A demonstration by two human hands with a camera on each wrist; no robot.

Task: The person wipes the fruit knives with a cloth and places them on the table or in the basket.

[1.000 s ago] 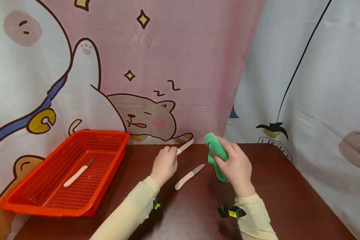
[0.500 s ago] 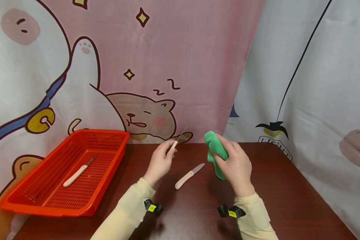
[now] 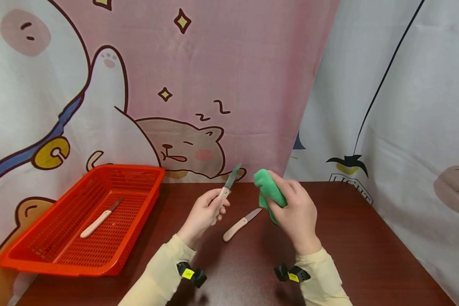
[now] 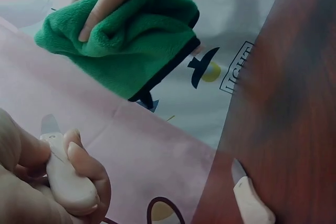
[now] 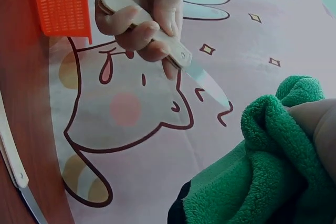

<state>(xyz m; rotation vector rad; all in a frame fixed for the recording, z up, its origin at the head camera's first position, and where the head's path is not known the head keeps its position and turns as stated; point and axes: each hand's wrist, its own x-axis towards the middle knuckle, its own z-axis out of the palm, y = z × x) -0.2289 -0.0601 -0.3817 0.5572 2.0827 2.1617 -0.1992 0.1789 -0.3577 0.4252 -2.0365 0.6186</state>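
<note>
My left hand (image 3: pixel 202 212) grips a small knife by its pale handle (image 5: pixel 144 27), fingers curled round it. The knife's blade (image 3: pixel 233 176) points up and away, above the table. To its right, my right hand (image 3: pixel 296 210) holds a bunched green cloth (image 3: pixel 269 191) with a dark edging, thumb and fingers pinching its folds. A gap separates the cloth from the blade in the right wrist view. A second knife (image 3: pixel 237 229) with a pale handle lies on the table below and between the hands, its blade toward the back right.
An orange-red plastic basket (image 3: pixel 137 231) with slotted walls stands at the left of the dark wooden table (image 3: pixel 367 255). Inside it lies another pale-handled knife (image 3: pixel 99 221). A printed curtain (image 3: pixel 260 85) hangs right behind the table's back edge.
My left hand has drawn back toward me and turned over, bringing the knife's blade upright and its flat side into view. My right hand has shifted slightly left with the cloth.
</note>
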